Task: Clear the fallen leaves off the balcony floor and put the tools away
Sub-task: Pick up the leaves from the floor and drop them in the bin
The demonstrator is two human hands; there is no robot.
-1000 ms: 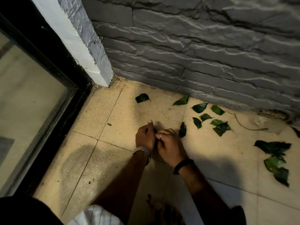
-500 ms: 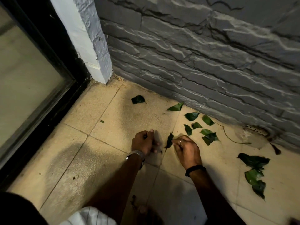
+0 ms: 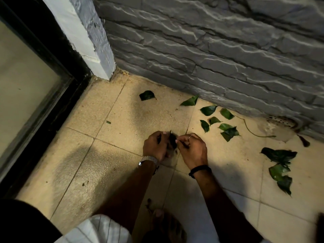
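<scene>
Green fallen leaves lie on the beige balcony tiles. One leaf sits alone near the corner, another leaf lies against the wall, and a small cluster of leaves is just right of my hands. Bigger torn leaves lie farther right. My left hand and my right hand meet low over the floor. A dark leaf sits between them, held in my left hand's curled fingers and pinched at its edge by my right fingertips.
A grey stone-clad wall runs along the back, with a floor drain and a thin stem at its foot. A black door frame with glass borders the left. My foot is at the bottom.
My right hand has carried the leaf it picked up leftwards to my left hand, so the hands are together again. The view has shifted slightly.
</scene>
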